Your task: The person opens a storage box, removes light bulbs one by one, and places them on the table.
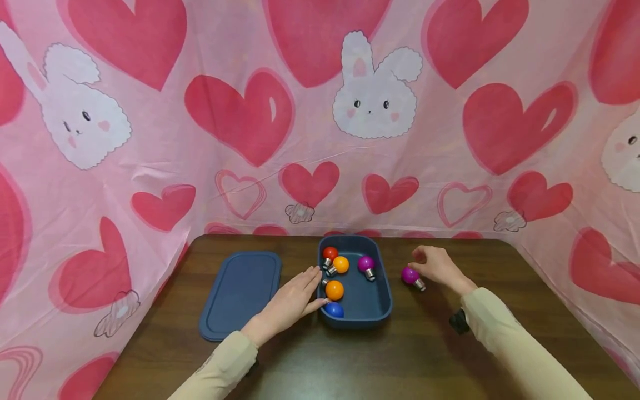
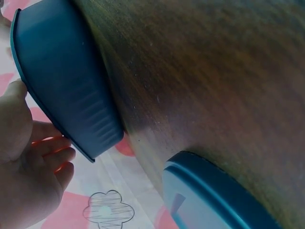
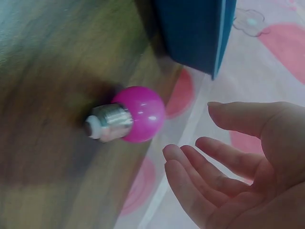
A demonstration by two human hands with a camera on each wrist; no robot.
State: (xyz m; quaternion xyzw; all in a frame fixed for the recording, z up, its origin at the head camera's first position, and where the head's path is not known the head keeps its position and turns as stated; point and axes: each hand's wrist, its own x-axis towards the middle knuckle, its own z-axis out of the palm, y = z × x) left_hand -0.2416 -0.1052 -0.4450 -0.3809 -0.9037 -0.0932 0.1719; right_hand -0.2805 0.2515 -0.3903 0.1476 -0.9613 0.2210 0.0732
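Nearest the wearer, two beige sleeves reach forward over the dark wooden worktop (image 1: 400, 355). The left hand (image 1: 292, 300) lies with straight, relaxed fingers pressed against the left wall of the blue container (image 1: 382, 289), steadying it and gripping nothing. The right hand (image 1: 440, 266) hovers just beside a magenta bulb (image 1: 411, 275) that lies on its side on the worktop, right of the container; in the right wrist view its fingers (image 3: 209, 167) are loosely spread and apart from the bulb, so it holds nothing.

Inside the container lie five small coloured bulbs: a blue bulb (image 1: 334, 310) at the near end, an orange bulb (image 1: 334, 290) beyond it, then a second orange bulb (image 1: 340, 264), a red bulb (image 1: 329, 254) and a purple bulb (image 1: 366, 264) toward the far end. The matching blue lid (image 1: 242, 293) rests flat on the worktop left of the container, off it.

Judging by this, most bulbs are already gathered in; the magenta bulb remains outside and the lid is not yet on.

Behind stands a pink backdrop (image 1: 250, 111) with hearts and rabbits. No brand, label or readable writing shows anywhere.
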